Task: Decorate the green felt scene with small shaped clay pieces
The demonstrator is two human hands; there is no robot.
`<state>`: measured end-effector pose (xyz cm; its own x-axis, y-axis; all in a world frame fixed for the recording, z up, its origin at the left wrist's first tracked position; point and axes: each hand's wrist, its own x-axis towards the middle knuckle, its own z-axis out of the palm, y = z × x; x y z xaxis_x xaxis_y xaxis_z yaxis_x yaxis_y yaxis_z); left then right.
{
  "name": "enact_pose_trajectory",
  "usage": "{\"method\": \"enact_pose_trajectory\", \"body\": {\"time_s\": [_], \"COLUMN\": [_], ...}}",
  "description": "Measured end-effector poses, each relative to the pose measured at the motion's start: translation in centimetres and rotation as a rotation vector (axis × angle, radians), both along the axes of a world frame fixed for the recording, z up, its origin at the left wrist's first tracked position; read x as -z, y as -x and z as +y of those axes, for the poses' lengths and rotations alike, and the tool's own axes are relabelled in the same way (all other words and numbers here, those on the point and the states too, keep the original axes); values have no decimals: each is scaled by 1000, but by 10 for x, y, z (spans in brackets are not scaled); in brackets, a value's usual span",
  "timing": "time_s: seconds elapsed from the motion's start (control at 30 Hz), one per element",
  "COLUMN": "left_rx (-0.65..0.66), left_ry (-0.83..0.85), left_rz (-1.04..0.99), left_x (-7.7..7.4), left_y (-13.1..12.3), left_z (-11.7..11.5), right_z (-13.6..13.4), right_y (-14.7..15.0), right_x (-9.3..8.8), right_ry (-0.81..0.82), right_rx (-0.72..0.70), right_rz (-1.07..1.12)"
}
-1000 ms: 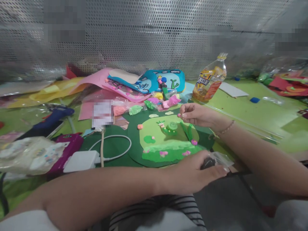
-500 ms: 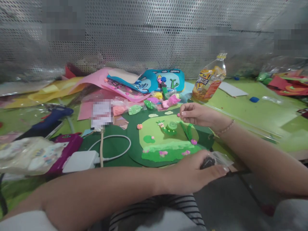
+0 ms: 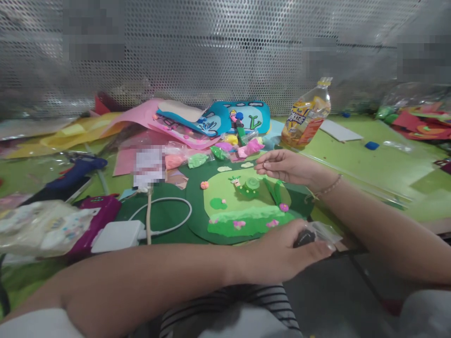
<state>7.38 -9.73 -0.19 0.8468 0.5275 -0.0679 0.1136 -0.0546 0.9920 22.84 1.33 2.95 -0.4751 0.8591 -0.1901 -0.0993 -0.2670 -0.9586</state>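
My left hand (image 3: 282, 256) lies at the near right edge of the card picture (image 3: 196, 197), its fingers and thumb curled around a dark lump (image 3: 305, 238) in a clear bag (image 3: 327, 234), whose loose end sticks out to the right. My right hand (image 3: 291, 166), with a thin bracelet (image 3: 329, 187) at the wrist, hovers over the upper right part of the card picture; the thumb and fingers are drawn close together, but I cannot tell whether anything is pinched between the tips. The card picture lies flat on the green table (image 3: 352, 164) in front of me, a light green panel on dark green backing. On it, just left of and below my right fingertips, is a green snail with a coiled shell (image 3: 252, 184); two green leaves (image 3: 275, 190) lean to the right of it, and a pink flower (image 3: 283, 207) sits at their foot. A bright green strip (image 3: 253, 230) runs along the bottom, dotted with pink bits. Behind the card picture lie packets of coloured clay (image 3: 198, 160) and a blue picture (image 3: 260, 112). A tilted plastic bottle (image 3: 305, 122) stands beyond my right hand. Away to my left are a white charger (image 3: 118, 234), a magenta box (image 3: 100, 220) and a blue glue gun (image 3: 84, 169).
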Motion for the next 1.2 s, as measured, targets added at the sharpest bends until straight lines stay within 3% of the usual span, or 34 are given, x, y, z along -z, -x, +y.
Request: {"method": "enact_pose_trajectory", "body": {"time_s": [0.73, 1.2], "left_rx": [-18, 0], "left_ry": [-32, 38], "left_rz": [46, 10], "left_x": [0, -2], "left_y": [0, 0], "left_z": [-1, -3], "right_z": [2, 2], "right_y": [-3, -4], "right_x": [2, 3], "right_ry": [16, -4], "right_rx": [10, 31], "right_rz": [-53, -6]}}
